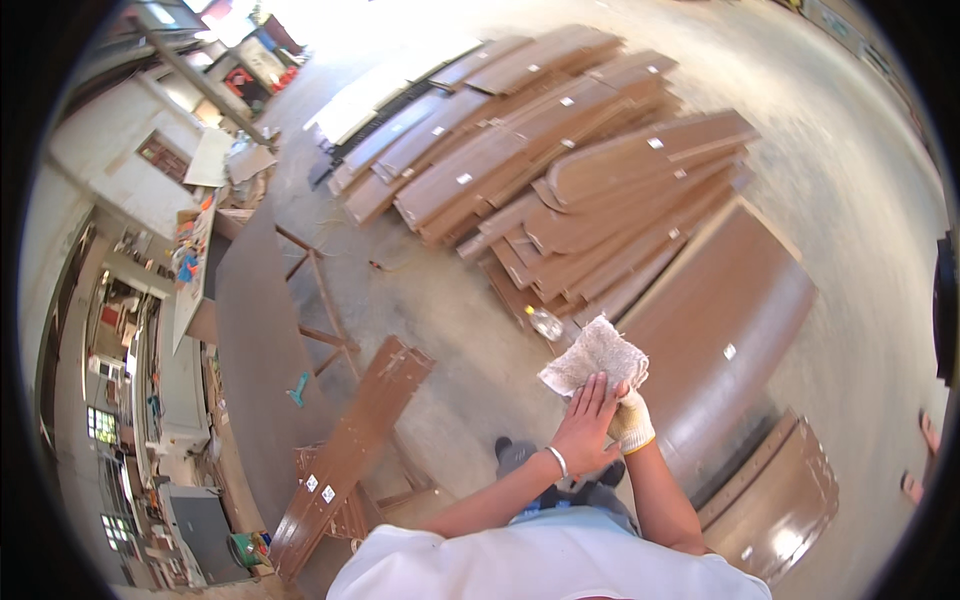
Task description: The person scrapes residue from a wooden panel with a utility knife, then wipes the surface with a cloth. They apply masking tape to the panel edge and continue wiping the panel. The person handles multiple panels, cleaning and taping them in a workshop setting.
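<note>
On the workshop's grey floor [440,300], brown boards [480,155] lie in overlapping rows, with a long brown table [250,310] to the left. In front of the person is a pale cloth [590,358], where both hands come together: the bare left hand [585,430] lays nearly straight fingers on its near edge, while the gloved right hand [632,420] touches its near right corner, fingers too hidden to tell whether they grip.

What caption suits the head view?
Bare left hand, cream-gloved right hand at ragged whitish cloth near glossy brown panels.
</note>
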`<action>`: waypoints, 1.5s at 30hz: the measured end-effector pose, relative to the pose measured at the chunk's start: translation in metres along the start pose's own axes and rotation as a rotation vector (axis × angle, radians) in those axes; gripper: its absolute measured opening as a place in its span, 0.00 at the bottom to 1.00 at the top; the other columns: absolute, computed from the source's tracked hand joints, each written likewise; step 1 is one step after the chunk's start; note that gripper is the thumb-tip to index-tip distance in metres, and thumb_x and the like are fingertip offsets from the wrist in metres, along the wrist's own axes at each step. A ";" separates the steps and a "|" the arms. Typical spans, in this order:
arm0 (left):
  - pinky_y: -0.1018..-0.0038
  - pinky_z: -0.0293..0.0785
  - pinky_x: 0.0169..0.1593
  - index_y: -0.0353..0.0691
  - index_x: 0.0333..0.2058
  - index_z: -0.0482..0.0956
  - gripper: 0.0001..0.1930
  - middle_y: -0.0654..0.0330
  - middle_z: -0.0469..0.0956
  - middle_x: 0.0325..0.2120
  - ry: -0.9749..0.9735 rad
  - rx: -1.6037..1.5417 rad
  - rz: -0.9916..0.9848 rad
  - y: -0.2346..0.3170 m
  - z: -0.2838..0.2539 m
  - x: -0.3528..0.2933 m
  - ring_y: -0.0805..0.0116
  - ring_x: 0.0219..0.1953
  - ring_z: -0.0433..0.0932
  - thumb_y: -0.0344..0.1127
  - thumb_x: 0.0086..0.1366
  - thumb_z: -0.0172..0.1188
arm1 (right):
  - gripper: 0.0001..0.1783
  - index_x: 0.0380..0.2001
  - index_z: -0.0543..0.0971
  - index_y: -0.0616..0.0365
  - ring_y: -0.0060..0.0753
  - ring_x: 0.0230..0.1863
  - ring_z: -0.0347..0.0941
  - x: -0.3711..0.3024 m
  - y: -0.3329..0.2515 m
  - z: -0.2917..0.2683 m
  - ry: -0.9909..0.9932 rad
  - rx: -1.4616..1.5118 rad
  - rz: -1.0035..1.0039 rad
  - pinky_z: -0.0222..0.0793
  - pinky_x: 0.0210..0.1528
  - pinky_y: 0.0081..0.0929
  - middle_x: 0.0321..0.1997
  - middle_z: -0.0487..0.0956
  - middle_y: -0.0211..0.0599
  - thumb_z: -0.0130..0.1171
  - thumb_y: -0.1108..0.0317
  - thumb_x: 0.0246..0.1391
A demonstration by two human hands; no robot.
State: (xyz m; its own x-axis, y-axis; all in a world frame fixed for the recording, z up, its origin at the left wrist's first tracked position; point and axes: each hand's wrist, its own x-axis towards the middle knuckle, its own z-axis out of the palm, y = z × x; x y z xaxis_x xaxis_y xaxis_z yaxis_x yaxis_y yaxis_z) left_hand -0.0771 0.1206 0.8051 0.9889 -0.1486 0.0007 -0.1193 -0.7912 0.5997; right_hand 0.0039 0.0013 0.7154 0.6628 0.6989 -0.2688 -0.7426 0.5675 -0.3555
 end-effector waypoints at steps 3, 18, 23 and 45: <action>0.49 0.44 0.80 0.35 0.74 0.57 0.46 0.33 0.48 0.77 -0.261 0.104 0.029 0.020 0.040 0.015 0.37 0.80 0.43 0.46 0.62 0.67 | 0.17 0.49 0.80 0.58 0.51 0.63 0.76 -0.035 -0.002 -0.085 0.175 0.153 -0.033 0.72 0.67 0.57 0.58 0.82 0.44 0.68 0.62 0.60; 0.44 0.60 0.74 0.49 0.63 0.78 0.24 0.44 0.70 0.69 -0.951 0.168 -0.722 -0.554 0.301 0.102 0.40 0.70 0.68 0.49 0.77 0.46 | 0.27 0.65 0.70 0.64 0.63 0.62 0.78 -0.169 0.090 -0.265 1.388 0.365 0.057 0.75 0.66 0.64 0.63 0.79 0.53 0.49 0.71 0.63; 0.54 0.70 0.49 0.56 0.72 0.65 0.38 0.63 0.76 0.61 0.075 -0.690 -1.385 -0.678 0.327 0.170 0.61 0.50 0.72 0.42 0.65 0.69 | 0.32 0.67 0.66 0.62 0.64 0.62 0.77 -0.102 0.128 -0.230 1.428 0.240 0.117 0.77 0.63 0.64 0.63 0.78 0.53 0.51 0.74 0.58; 0.57 0.70 0.57 0.43 0.56 0.72 0.26 0.51 0.81 0.47 -0.885 0.731 0.466 -0.285 0.357 0.323 0.52 0.56 0.78 0.31 0.59 0.68 | 0.33 0.68 0.67 0.49 0.48 0.63 0.76 0.047 0.034 -0.427 1.033 0.460 -0.429 0.79 0.61 0.59 0.63 0.76 0.37 0.59 0.75 0.60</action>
State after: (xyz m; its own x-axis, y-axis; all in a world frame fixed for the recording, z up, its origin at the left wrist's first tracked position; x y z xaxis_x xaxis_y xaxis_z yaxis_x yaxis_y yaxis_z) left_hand 0.2446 0.0863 0.3488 0.4732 -0.6289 -0.6170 -0.7458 -0.6587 0.0995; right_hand 0.0506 -0.1329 0.3083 0.4718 -0.1422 -0.8701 -0.2687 0.9167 -0.2956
